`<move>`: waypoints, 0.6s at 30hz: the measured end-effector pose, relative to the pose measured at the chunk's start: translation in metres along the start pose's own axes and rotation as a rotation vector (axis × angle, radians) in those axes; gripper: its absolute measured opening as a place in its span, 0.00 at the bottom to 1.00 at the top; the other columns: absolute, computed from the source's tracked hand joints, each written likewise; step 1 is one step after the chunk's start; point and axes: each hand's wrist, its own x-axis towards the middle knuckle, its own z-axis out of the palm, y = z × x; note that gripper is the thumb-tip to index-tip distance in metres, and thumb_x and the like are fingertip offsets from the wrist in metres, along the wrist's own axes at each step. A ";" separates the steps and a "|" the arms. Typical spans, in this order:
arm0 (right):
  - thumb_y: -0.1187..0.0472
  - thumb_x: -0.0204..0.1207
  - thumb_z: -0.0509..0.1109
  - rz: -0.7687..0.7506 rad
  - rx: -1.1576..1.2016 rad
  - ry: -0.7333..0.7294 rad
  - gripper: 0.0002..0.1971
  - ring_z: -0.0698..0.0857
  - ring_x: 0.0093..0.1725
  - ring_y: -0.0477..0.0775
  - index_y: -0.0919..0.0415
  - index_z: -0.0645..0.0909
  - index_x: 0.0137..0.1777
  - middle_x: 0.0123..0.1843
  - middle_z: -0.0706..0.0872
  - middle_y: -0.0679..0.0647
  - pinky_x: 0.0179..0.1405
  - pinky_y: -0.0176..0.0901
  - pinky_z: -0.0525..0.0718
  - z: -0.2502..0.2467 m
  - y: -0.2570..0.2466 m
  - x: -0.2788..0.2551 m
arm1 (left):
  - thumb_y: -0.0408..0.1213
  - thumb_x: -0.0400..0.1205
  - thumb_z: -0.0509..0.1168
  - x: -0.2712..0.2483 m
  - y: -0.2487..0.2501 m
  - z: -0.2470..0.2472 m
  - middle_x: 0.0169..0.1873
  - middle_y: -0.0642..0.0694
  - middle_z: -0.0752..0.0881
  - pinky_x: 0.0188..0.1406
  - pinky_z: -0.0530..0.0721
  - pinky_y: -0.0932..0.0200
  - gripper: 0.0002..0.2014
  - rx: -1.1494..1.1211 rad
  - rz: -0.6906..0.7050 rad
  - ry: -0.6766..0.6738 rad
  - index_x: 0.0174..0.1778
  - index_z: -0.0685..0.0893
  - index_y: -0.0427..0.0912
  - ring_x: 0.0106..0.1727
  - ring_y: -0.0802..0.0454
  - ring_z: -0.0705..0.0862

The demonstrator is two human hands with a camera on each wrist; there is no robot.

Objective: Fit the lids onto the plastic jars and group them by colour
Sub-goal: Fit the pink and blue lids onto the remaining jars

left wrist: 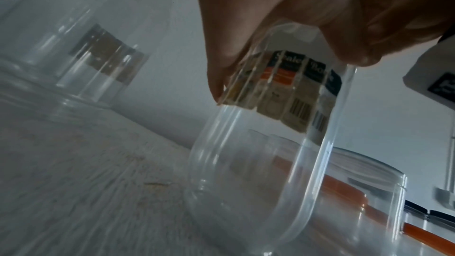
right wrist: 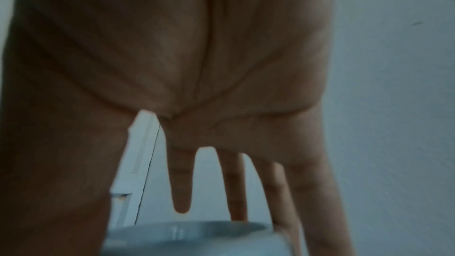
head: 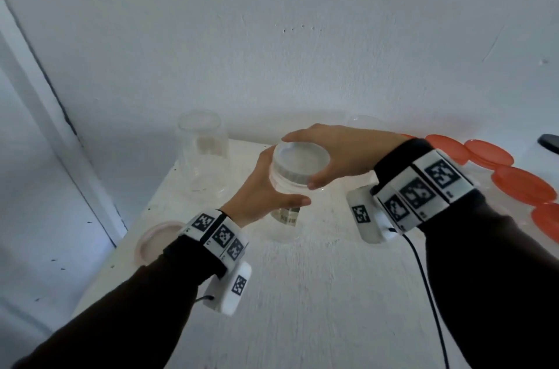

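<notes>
Hands clamp a clear plastic jar [head: 286,211]: left hand [head: 260,196] grips its body, right hand [head: 338,154] grips its round white lid [head: 301,161], which may cross-thread if tilted.

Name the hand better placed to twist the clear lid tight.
Right hand: it grips the round clear plastic lid by its rim. The left hand holds the transparent plastic jar steady below.

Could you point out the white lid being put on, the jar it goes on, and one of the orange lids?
white lid [head: 302,157], head view, its flat top
jar [left wrist: 258,182], left wrist view, clear lower wall
orange lid [head: 524,184], head view, its top face
</notes>
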 end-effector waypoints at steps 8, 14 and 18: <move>0.60 0.64 0.79 0.014 -0.151 -0.149 0.46 0.74 0.60 0.56 0.32 0.58 0.75 0.65 0.62 0.47 0.56 0.51 0.83 -0.003 -0.013 0.012 | 0.45 0.56 0.81 0.002 -0.012 -0.007 0.57 0.52 0.82 0.51 0.82 0.67 0.44 -0.054 -0.082 -0.061 0.68 0.69 0.53 0.58 0.60 0.82; 0.61 0.63 0.80 -0.017 -0.192 -0.186 0.45 0.74 0.60 0.56 0.33 0.59 0.73 0.67 0.61 0.46 0.46 0.44 0.78 -0.006 -0.014 0.014 | 0.30 0.64 0.80 0.005 -0.012 -0.014 0.53 0.57 0.82 0.48 0.80 0.71 0.36 -0.012 -0.082 -0.116 0.62 0.70 0.57 0.53 0.69 0.82; 0.62 0.62 0.81 -0.037 -0.174 -0.206 0.45 0.74 0.60 0.55 0.33 0.60 0.73 0.67 0.61 0.45 0.47 0.44 0.79 -0.008 -0.013 0.014 | 0.37 0.59 0.81 0.007 -0.009 -0.019 0.52 0.56 0.83 0.48 0.80 0.71 0.35 -0.029 -0.104 -0.177 0.59 0.72 0.59 0.54 0.65 0.83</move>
